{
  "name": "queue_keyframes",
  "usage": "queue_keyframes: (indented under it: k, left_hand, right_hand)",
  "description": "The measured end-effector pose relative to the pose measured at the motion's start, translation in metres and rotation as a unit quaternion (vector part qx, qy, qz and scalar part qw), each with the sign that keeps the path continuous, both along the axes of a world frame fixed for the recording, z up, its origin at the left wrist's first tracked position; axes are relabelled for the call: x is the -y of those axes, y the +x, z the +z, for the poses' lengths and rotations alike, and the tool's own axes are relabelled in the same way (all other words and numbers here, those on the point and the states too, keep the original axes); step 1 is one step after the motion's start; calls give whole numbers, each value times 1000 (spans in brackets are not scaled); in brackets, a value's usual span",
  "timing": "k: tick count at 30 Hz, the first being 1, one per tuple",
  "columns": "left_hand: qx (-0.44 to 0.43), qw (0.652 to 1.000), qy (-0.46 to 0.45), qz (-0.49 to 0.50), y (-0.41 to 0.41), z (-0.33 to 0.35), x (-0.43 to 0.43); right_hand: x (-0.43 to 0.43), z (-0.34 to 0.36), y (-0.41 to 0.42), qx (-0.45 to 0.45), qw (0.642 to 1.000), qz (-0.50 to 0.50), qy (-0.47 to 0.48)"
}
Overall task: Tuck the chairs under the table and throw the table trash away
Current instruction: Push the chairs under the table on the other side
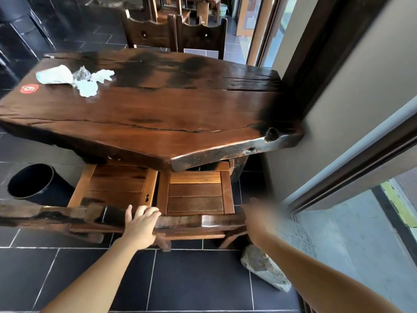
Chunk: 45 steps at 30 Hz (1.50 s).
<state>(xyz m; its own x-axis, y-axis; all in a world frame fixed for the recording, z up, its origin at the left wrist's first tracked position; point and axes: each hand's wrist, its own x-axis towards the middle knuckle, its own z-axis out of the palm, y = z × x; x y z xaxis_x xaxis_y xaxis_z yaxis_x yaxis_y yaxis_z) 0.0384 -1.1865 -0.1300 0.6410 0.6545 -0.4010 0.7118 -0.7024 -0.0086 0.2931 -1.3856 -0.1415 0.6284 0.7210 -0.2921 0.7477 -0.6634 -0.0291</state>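
Your left hand (141,224) curls loosely over the dark wooden chair backrest (180,220) — right hand (257,213) blurred, grip unclear. Slatted seats sit half under the slab table (158,114); crumpled white trash (74,79) on its far-left corner.

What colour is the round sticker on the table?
The sticker is red with a white number on it, near the table's left end, seen in the head view.
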Motion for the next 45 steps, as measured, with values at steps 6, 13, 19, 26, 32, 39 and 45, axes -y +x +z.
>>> queue_keyframes:
  k: [6, 13, 19, 26, 32, 39, 45]
  left_hand:
    - [-23, 999, -31, -7, 17, 2, -32]
    - [25, 999, -22, -26, 8, 3, -33]
    - [16, 998, -47, -29, 11, 6, -36]
    - [4, 998, -55, -42, 6, 1, -39]
    - [3, 997, -33, -72, 4, -1, -41]
    - [30, 994, -3, -106, -8, -6, -49]
    - [33, 993, -10, -112, -29, -5, -68]
  right_hand:
    - [-25, 1, 11, 5, 1000, -5, -6]
    - [-27, 5, 6, 0, 1000, -14, -12]
    - [-29, 14, 5, -9, 999, -7, -33]
    - [-36, 18, -4, -3, 996, -31, -82]
    - [-37, 23, -5, 17, 993, -34, -109]
    - [-44, 30, -18, 4, 992, -74, -100]
    - [-53, 28, -46, -18, 985, -72, -157]
